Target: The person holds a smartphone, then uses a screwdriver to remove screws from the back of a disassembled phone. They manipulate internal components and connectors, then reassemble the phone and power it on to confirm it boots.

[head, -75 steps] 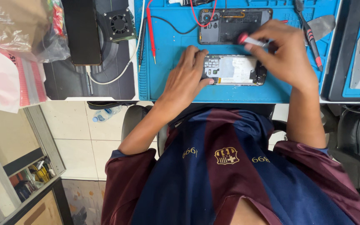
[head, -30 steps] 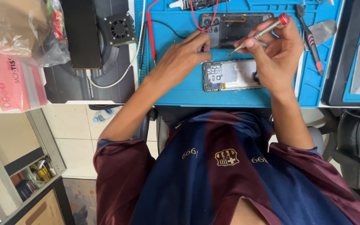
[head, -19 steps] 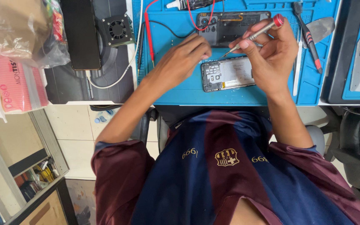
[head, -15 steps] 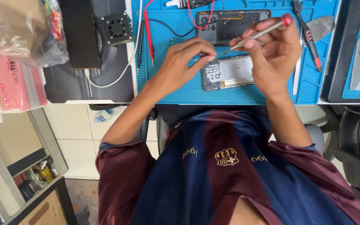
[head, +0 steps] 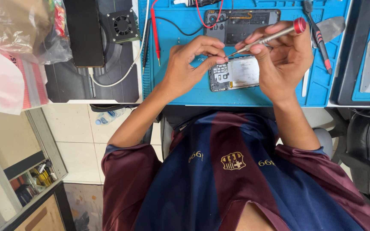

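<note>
Blue mat [head: 185,92] carries opened phone [head: 235,73], back off, board exposed. R hand [head: 279,55] pinches precision screwdriver [head: 265,38], red cap up. L hand [head: 189,64] fingertips closed at driver tip, above phone's top-left corner. Judgement: keep shaft vertical, light torque, steady tip w/ L fingers.

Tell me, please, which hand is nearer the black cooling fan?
Left. The left hand is on the blue mat to the right of the black cooling fan; the right hand, holding a red-capped screwdriver, is farther right.
</note>
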